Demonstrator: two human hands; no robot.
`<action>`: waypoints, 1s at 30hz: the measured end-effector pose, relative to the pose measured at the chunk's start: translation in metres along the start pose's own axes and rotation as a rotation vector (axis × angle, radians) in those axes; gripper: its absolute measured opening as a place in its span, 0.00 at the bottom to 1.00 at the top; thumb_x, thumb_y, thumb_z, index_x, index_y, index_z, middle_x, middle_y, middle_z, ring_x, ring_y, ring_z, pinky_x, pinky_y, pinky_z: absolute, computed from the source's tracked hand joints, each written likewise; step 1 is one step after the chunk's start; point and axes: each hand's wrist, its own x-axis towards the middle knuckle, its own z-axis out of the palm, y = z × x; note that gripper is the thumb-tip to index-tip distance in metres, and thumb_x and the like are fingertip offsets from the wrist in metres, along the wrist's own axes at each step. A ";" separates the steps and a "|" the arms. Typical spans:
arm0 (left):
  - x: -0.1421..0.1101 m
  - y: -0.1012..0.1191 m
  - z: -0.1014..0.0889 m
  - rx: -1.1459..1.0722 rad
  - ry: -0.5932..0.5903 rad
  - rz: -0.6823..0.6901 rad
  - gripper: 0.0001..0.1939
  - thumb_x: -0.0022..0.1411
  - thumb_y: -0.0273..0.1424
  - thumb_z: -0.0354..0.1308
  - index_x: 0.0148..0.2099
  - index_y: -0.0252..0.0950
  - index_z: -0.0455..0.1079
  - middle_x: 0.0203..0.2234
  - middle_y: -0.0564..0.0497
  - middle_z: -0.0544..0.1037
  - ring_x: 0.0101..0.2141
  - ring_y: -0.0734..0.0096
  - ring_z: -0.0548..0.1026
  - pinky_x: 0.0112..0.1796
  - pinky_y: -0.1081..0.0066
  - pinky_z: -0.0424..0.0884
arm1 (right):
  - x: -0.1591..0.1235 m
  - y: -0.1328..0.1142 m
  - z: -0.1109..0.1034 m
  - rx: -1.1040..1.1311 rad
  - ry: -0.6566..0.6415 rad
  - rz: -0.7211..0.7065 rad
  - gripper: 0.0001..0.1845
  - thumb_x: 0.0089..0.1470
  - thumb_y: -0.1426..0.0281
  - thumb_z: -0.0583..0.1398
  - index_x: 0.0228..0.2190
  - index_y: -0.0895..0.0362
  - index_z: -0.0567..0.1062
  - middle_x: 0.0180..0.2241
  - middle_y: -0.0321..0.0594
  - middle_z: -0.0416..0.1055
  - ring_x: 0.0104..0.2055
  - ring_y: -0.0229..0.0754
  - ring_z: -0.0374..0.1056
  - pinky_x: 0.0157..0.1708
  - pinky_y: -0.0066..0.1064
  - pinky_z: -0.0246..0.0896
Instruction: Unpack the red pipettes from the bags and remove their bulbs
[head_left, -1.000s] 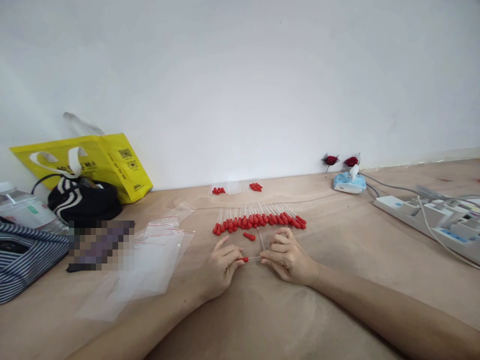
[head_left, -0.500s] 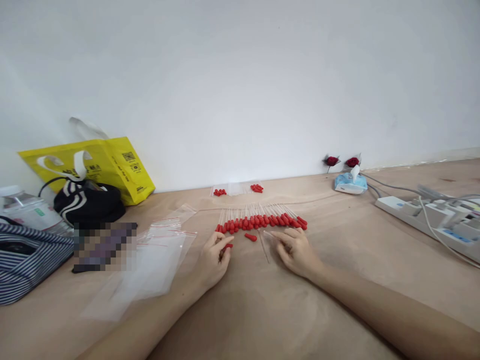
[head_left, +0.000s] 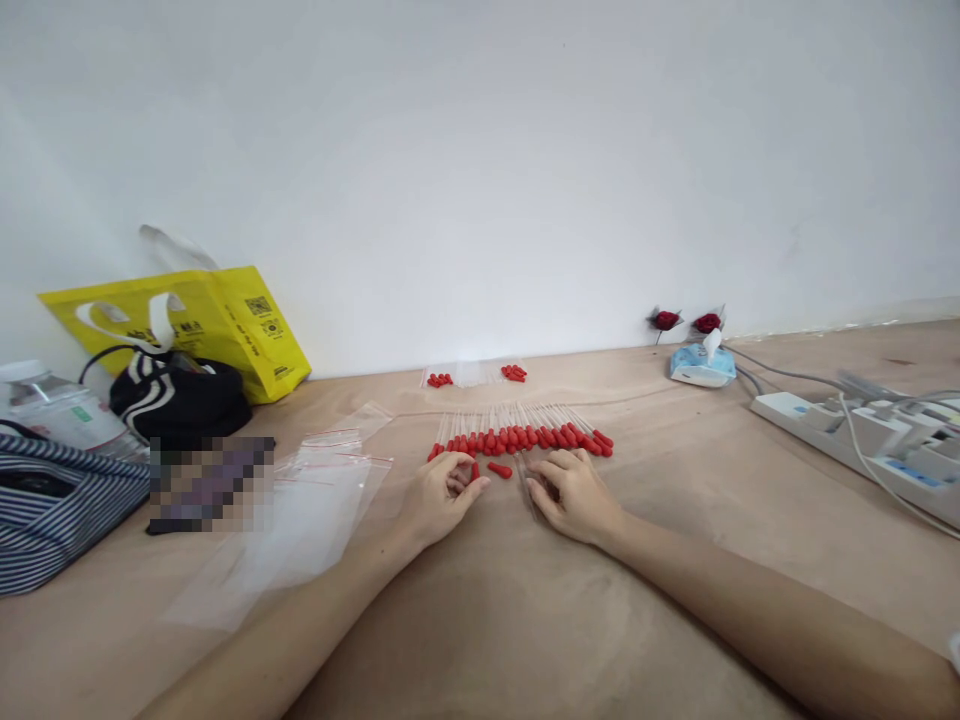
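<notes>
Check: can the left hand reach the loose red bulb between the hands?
Probably yes: the left hand is close by with nothing visible blocking the loose red bulb, though another red bulb at its fingers may hinder pinching.

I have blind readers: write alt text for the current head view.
A person's left hand has a red bulb between finger and thumb; the right hand is beside a clear tube on a tabletop. Beyond them lies a row of red-bulbed tubes; clear plastic bags lie to the left, a power strip to the right.
</notes>
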 end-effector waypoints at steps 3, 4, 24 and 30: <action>0.009 0.002 -0.005 0.039 0.014 0.048 0.09 0.54 0.34 0.52 0.36 0.34 0.65 0.28 0.51 0.72 0.26 0.74 0.71 0.28 0.73 0.69 | -0.001 -0.002 -0.003 -0.006 -0.048 -0.014 0.10 0.52 0.67 0.52 0.30 0.57 0.72 0.25 0.38 0.67 0.32 0.39 0.61 0.35 0.33 0.45; 0.015 0.004 -0.006 0.079 0.010 0.079 0.09 0.55 0.34 0.52 0.37 0.35 0.66 0.28 0.51 0.72 0.27 0.73 0.72 0.30 0.72 0.69 | -0.001 -0.002 -0.004 -0.005 -0.060 -0.018 0.10 0.52 0.66 0.52 0.31 0.57 0.72 0.26 0.38 0.67 0.33 0.39 0.61 0.35 0.33 0.45; 0.062 0.013 0.005 0.329 -0.047 0.391 0.07 0.58 0.27 0.51 0.35 0.35 0.71 0.29 0.50 0.74 0.32 0.70 0.71 0.36 0.70 0.66 | -0.001 0.005 -0.002 0.110 0.082 0.017 0.15 0.54 0.67 0.51 0.21 0.58 0.70 0.19 0.35 0.63 0.26 0.35 0.60 0.34 0.33 0.47; 0.015 0.005 -0.018 0.135 0.146 0.554 0.08 0.59 0.25 0.49 0.39 0.36 0.67 0.32 0.49 0.72 0.33 0.74 0.71 0.35 0.73 0.69 | -0.004 0.010 0.000 0.132 0.247 -0.011 0.11 0.50 0.69 0.54 0.36 0.57 0.70 0.32 0.41 0.68 0.36 0.40 0.63 0.38 0.34 0.53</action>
